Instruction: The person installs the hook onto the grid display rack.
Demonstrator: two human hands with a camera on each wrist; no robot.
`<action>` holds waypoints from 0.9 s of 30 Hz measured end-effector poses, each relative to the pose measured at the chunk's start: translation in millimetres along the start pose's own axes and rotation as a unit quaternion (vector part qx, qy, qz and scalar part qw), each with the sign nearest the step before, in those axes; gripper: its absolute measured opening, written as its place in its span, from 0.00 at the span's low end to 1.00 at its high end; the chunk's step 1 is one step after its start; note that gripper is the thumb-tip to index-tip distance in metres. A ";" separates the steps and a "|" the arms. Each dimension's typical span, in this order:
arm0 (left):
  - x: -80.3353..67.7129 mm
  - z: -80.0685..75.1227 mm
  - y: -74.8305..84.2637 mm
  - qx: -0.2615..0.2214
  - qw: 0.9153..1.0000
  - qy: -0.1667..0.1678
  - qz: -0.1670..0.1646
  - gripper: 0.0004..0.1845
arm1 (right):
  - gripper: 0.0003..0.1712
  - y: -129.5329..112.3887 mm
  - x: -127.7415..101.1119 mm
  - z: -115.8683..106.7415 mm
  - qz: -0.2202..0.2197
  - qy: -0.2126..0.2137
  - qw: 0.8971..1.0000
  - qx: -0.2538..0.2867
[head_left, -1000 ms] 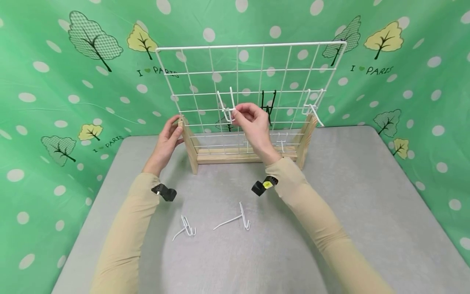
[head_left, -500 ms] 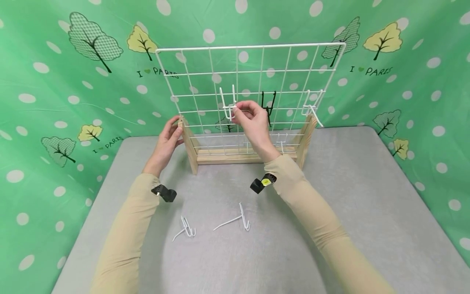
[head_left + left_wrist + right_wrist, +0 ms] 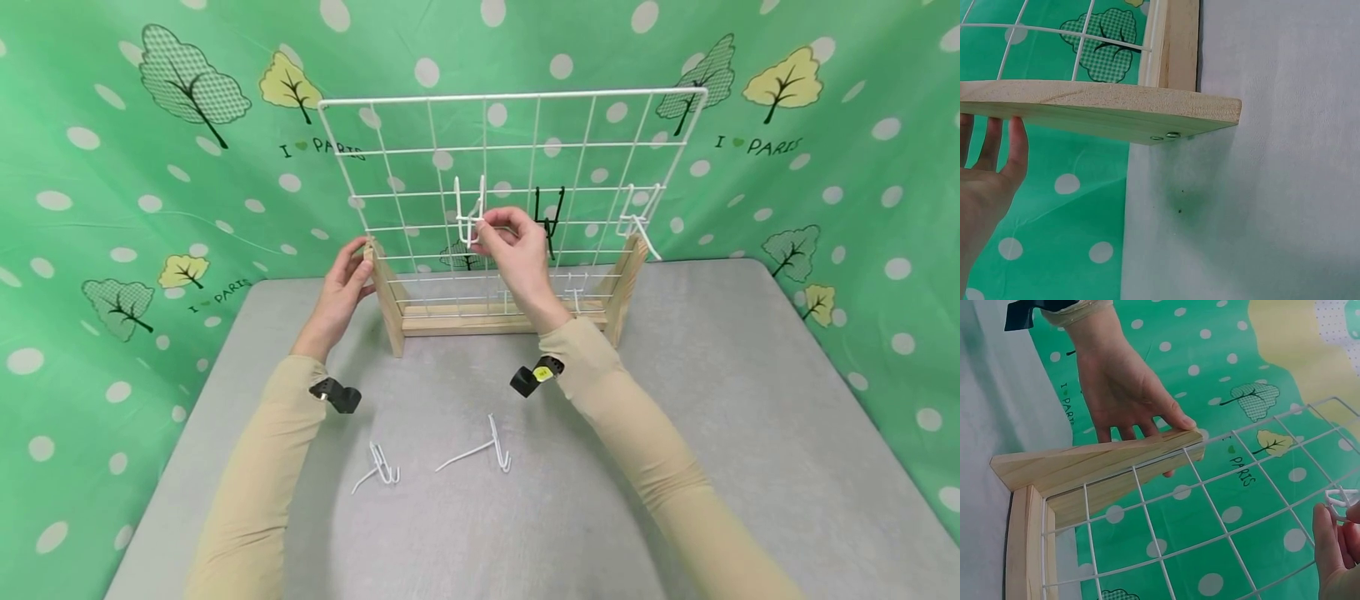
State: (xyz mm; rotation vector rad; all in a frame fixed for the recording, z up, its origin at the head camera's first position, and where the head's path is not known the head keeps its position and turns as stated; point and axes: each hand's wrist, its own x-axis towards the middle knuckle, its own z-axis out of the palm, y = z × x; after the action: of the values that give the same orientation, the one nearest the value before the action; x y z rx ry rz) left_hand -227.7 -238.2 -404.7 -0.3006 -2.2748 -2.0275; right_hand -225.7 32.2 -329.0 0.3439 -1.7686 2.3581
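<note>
White hook point(image 3: 468, 218) sits at the grid's point(image 3: 592, 125) centre, pinched in the right hand's point(image 3: 517, 250) fingertips to seat it on the wire; left hand point(image 3: 341, 287), fingers straight, steadies the wooden stand point(image 3: 386, 300) at nine o'clock.

A staged recording booth: green polka-dot backdrop point(image 3: 112, 125) encloses a grey-covered table point(image 3: 712, 400)

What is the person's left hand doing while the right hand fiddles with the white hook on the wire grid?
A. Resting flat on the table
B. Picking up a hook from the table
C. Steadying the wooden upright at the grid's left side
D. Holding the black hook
C: the left hand touches the wooden upright of the wire grid, while the right hand pinches the white hook.
</note>
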 end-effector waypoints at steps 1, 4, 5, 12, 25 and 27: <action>0.0 0.1 -0.1 0.000 1.000 0.000 0.000 0.25 | 0.02 0.3 -0.6 -0.2 0.000 -0.002 1.000 0.000; 0.0 0.3 -0.2 -0.002 1.000 -0.001 0.001 0.25 | 0.02 1.4 -2.4 -0.3 -0.002 -0.011 1.000 -0.003; -0.1 0.3 -0.3 -0.001 1.000 -0.001 0.001 0.25 | 0.03 1.9 -3.0 -0.4 -0.002 -0.014 1.000 -0.005; -0.8 0.2 -0.5 -0.002 1.000 -0.003 0.002 0.25 | 0.03 8.1 -7.8 -1.8 -0.006 -0.036 0.999 -0.013; 0.7 -1.0 -3.7 0.005 1.000 -0.002 0.009 0.26 | 0.09 21.8 -14.8 -7.1 0.001 -0.059 0.998 -0.006; 0.7 -0.7 -2.8 0.005 1.000 0.000 0.008 0.26 | 0.09 23.4 -16.9 -8.9 -0.001 -0.060 0.998 -0.009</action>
State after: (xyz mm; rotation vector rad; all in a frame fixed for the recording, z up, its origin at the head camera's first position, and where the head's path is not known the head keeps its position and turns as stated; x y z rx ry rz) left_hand -229.0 -239.1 -407.2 -0.3173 -2.2734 -2.0078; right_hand -216.6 34.1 -357.8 0.4940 -1.8404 2.3640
